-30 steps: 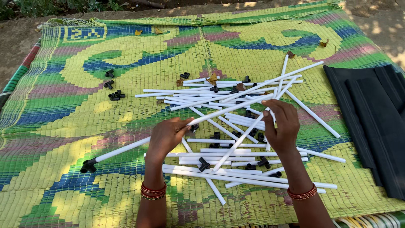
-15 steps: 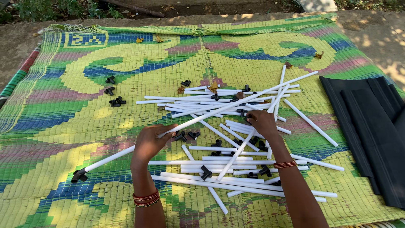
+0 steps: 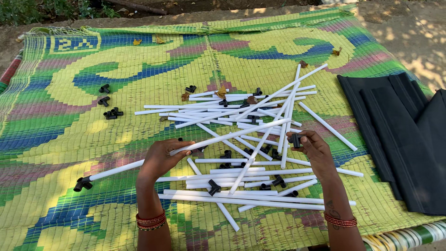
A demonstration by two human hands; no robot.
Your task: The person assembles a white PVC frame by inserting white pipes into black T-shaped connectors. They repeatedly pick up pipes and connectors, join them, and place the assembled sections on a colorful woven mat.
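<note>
While the left hand (image 3: 160,158) grips a long white pipe (image 3: 186,148) above the pile of pipes (image 3: 241,139) mid-mat, the right hand (image 3: 312,148) pinches a black connector (image 3: 296,140), with bare woven mat (image 3: 55,139) stretching leftward.

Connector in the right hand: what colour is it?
Black. The connector in the right hand shows best in the head view, next to white pipes.
</note>
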